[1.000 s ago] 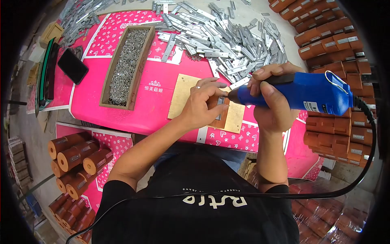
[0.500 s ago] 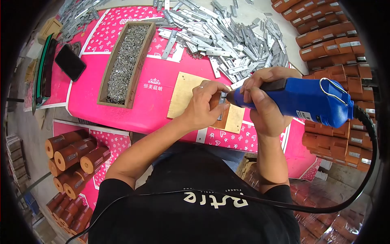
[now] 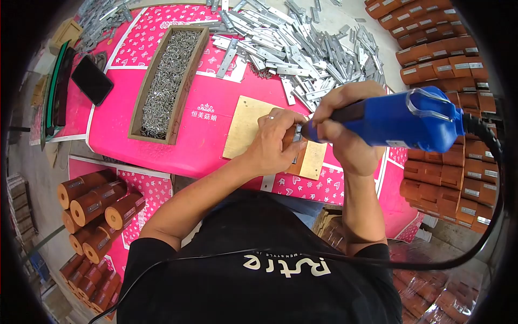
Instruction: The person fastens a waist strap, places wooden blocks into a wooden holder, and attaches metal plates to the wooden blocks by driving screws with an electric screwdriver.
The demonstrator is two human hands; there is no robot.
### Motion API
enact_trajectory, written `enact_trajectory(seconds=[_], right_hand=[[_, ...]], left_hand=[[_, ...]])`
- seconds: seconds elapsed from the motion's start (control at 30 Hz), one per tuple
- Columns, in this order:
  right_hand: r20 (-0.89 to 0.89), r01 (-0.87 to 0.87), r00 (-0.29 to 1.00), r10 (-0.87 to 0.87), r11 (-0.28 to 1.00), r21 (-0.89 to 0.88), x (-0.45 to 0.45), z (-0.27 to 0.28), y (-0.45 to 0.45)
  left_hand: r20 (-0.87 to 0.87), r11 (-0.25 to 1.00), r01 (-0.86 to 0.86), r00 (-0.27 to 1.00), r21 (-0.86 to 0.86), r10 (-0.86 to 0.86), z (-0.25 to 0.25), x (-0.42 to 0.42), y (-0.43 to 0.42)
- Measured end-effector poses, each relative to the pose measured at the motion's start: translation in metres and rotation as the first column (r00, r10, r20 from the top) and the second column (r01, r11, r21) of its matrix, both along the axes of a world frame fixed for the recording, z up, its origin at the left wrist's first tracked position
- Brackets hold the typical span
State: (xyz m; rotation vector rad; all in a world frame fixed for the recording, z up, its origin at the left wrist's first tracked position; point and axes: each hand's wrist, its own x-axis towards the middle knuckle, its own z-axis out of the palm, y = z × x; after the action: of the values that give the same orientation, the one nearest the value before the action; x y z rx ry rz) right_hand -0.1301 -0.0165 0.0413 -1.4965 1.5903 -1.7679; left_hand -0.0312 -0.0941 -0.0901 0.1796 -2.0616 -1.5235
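one smooth, tapered blue tool (image 3: 399,121)

A single head-worn camera looks forward and steeply down over the person's black cloth shirt with white lettering (image 3: 216,291), nearest at the lower edge; the bare left hand (image 3: 272,143) and bare right hand (image 3: 354,154) lie mid-view, close by; the heap of flat grey metal plates (image 3: 302,59) lies farther off, at top; the wide view bows towards its edges.

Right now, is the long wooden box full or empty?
The wooden box is not empty: screws lie along nearly its whole length. Their depth is unclear.
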Motion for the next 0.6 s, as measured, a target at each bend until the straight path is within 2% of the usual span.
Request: enact_trajectory(seconds=[0.03, 0.07, 0.17, 0.2, 0.23, 0.3, 0.37, 0.47, 0.57, 0.6], right_hand=[[-0.040, -0.066, 0.997, 0.067, 0.998, 0.004, 0.000, 0.001, -0.001], [0.059, -0.164, 0.985, 0.162, 0.986, 0.028, -0.002, 0.004, -0.002], [0.153, -0.314, 0.929, 0.336, 0.937, -0.152, -0.016, 0.016, 0.010], [0.146, -0.391, 0.891, 0.430, 0.890, -0.234, -0.023, 0.023, 0.012], [0.161, -0.390, 0.880, 0.448, 0.872, -0.295, -0.027, 0.034, 0.021], [0.151, -0.277, 0.925, 0.348, 0.892, -0.358, -0.025, 0.046, 0.042], [0.167, -0.140, 0.959, 0.228, 0.896, -0.421, -0.028, 0.042, 0.060], [0.239, -0.005, 0.965, 0.110, 0.917, -0.399, -0.023, 0.029, 0.074], [0.291, 0.018, 0.951, 0.104, 0.921, -0.389, -0.022, 0.017, 0.083], [0.308, 0.035, 0.947, 0.093, 0.921, -0.387, -0.022, 0.014, 0.086]], left_hand=[[-0.003, 0.999, 0.015, 1.000, 0.029, -0.015, -0.004, -0.001, 0.001], [-0.021, 1.000, 0.024, 0.999, 0.014, -0.024, -0.007, -0.003, 0.000], [-0.082, 0.992, 0.029, 0.996, -0.119, -0.039, -0.014, -0.001, -0.005], [-0.062, 0.996, 0.002, 0.998, -0.088, -0.007, 0.002, 0.003, -0.008], [-0.037, 0.991, -0.077, 0.997, -0.107, 0.073, 0.003, 0.004, -0.017], [0.008, 0.966, -0.214, 0.976, -0.146, 0.218, 0.001, 0.006, -0.046], [0.052, 0.776, -0.361, 0.892, -0.518, 0.449, -0.016, -0.002, -0.087], [0.303, 0.672, -0.232, 0.758, -0.703, 0.578, -0.017, -0.016, -0.104], [0.354, 0.640, -0.161, 0.721, -0.751, 0.596, -0.027, -0.032, -0.108], [0.321, 0.614, -0.172, 0.727, -0.770, 0.607, -0.031, -0.036, -0.108]])
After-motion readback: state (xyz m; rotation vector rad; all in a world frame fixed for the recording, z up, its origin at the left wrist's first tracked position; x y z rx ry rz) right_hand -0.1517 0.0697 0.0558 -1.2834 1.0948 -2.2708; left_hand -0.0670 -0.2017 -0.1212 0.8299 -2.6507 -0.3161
